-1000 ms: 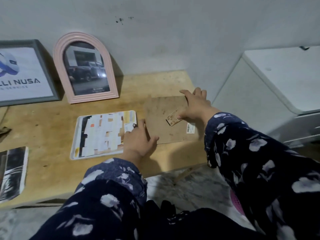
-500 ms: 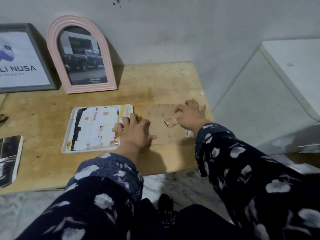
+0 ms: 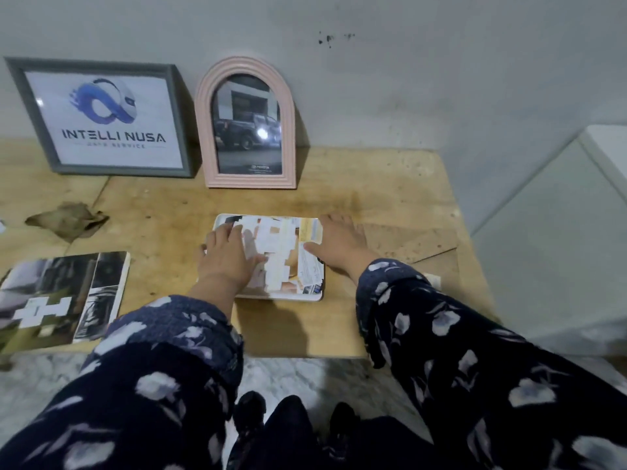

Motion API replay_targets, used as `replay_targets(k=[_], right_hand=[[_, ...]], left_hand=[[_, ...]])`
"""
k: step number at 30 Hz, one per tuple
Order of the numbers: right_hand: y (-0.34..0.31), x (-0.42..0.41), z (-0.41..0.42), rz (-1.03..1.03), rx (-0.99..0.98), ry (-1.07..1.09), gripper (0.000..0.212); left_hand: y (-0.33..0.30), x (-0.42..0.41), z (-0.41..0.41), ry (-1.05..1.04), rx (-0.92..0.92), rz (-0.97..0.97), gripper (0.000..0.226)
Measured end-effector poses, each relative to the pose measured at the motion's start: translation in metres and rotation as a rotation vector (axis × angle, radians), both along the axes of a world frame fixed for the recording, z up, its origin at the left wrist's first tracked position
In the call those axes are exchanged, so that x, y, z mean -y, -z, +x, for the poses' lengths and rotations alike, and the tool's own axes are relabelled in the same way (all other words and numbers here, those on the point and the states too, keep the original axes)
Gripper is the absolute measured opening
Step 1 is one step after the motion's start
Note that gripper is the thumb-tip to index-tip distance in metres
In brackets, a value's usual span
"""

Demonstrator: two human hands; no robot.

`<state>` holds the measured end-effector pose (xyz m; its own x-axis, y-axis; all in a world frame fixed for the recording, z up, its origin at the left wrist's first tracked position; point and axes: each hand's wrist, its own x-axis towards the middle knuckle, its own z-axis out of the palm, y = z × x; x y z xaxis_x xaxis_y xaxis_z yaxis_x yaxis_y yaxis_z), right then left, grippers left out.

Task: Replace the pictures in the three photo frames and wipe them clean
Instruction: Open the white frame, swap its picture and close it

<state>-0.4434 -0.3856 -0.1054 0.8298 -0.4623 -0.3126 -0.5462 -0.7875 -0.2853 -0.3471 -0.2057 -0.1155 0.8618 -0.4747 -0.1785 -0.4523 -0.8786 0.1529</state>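
**Both hands on the third frame**

Both hands lie on the white frame (image 3: 271, 259) lying flat on the table (image 3: 163, 212). My left hand (image 3: 227, 256) presses down with flat fingers; my right hand (image 3: 339, 242) rests at its right edge, holding nothing, probably steadying it for the picture swap. Its backing board (image 3: 410, 242) lies just beside.

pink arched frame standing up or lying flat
Standing: the pink arched frame is upright on the wooden table, leaning against the wall.
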Motion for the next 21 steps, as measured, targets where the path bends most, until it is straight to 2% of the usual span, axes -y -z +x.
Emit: replay_targets(k=[3, 6, 8, 11, 14, 17, 19, 21], right_hand=[[0.005, -0.015, 0.013, -0.007, -0.061, 0.015, 0.092], [0.019, -0.031, 0.016, -0.074, -0.119, 0.053, 0.096], [0.027, -0.041, 0.017, -0.098, -0.083, 0.115, 0.089], [0.032, -0.053, 0.021, -0.093, 0.021, 0.242, 0.064], [0.029, -0.066, 0.023, -0.039, 0.242, 0.429, 0.04], [0.019, -0.077, 0.022, 0.157, 0.471, 0.51, 0.029], [0.005, -0.081, 0.022, 0.368, 0.601, 0.576, 0.025], [-0.01, -0.079, 0.023, 0.458, 0.649, 0.646, 0.028]], left_hand=[[0.0, -0.019, 0.022, 0.04, -0.035, 0.069, 0.081], [0.003, -0.028, 0.035, 0.117, -0.05, 0.108, 0.085], [0.005, -0.031, 0.041, 0.16, -0.044, 0.127, 0.089], [0.009, -0.033, 0.05, 0.196, -0.062, 0.122, 0.095], [0.008, -0.035, 0.054, 0.206, -0.088, 0.088, 0.102], [0.006, -0.037, 0.055, 0.132, -0.156, -0.027, 0.105], [0.005, -0.038, 0.053, 0.035, -0.192, -0.193, 0.098], [0.0, -0.038, 0.052, -0.028, -0.187, -0.343, 0.087]])
